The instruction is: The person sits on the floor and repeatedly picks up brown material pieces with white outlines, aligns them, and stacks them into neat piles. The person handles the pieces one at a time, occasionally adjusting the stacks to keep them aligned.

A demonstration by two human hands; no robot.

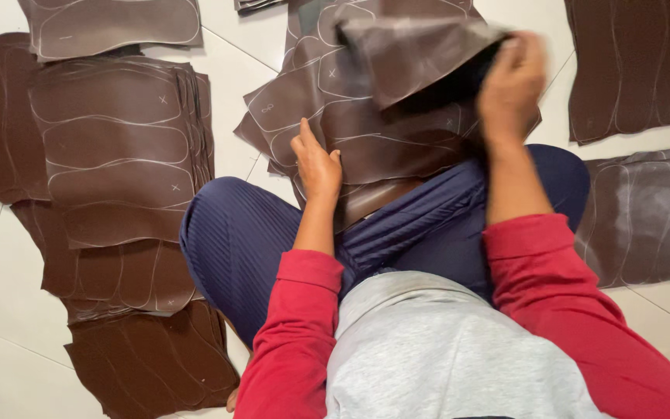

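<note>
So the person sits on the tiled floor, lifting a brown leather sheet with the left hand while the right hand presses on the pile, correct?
Not quite: the head view shows the right hand lifting the brown leather sheet, while the left hand presses on the pile.

No pkgs, labels, signs or screens.
Around the fingers: only brown sheets w/ chalk outlines, nothing printed.

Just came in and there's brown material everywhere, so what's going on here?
A person in red sleeves sits on the white tiled floor. The left hand presses flat on the stack of dark brown leather-like sheets marked with pale curved outlines at their knees, while the right hand lifts one brown sheet off its top. More brown stacks lie around them.
</note>
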